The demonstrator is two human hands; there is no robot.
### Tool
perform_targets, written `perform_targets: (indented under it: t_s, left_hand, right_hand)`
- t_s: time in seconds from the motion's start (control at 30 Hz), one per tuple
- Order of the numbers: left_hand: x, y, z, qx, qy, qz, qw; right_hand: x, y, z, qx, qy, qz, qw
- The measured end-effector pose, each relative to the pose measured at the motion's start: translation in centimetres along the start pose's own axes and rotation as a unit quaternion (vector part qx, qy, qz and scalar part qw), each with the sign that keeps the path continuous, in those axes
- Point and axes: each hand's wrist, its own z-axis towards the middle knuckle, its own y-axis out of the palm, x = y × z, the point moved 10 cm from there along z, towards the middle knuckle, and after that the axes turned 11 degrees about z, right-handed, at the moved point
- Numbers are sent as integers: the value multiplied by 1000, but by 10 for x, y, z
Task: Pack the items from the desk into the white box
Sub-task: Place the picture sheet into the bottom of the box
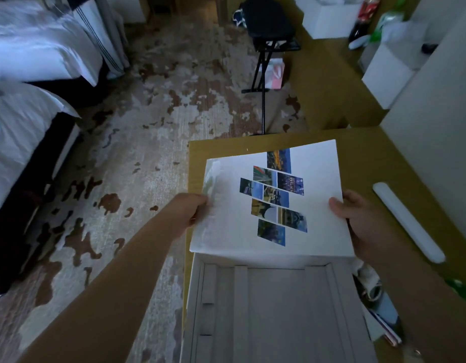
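Note:
A white box lid (226, 226) printed with several slanted colour photos is held flat above the desk. My left hand (190, 210) grips its left edge and my right hand (357, 218) grips its right edge. Just below the lid, at the desk's near edge, the open white box (274, 310) shows a pale inner tray with raised strips and nothing inside it. The lid's near edge overlaps the box's far wall.
A long white bar (407, 221) lies on the yellow-brown desk (363, 153) to the right. Loose papers and small items (378, 305) are piled right of the box. Left of the desk is patterned carpet (137, 153), beds, and a black folding stand (266, 61).

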Motion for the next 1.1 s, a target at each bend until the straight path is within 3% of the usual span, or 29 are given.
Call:
perform_targets:
  t_s: [0.17,0.3,0.47,0.6,0.83,1.1]
  left_hand:
    - [5,9,-39,69,10,-59,996]
    - [5,20,-73,137,81,17,987]
    - [-15,33,-100,156,104,107,976]
    - [-42,39,-116,124,98,197,968]
    - [-101,55,-131,67,-2,237,969]
    - [-110,65,-134,44,-41,368,928]
  right_hand:
    - [9,-38,-42,17,-3,6,1000]
    - [22,-66,-70,46,2,-25,999]
    - [54,-90,-99,109,70,-67,989]
    - [60,-96,-114,132,41,-159,978]
    - [58,-69,-136,133,-25,-402,906]
    - [70,-42,-149,123,-7,-457,881]
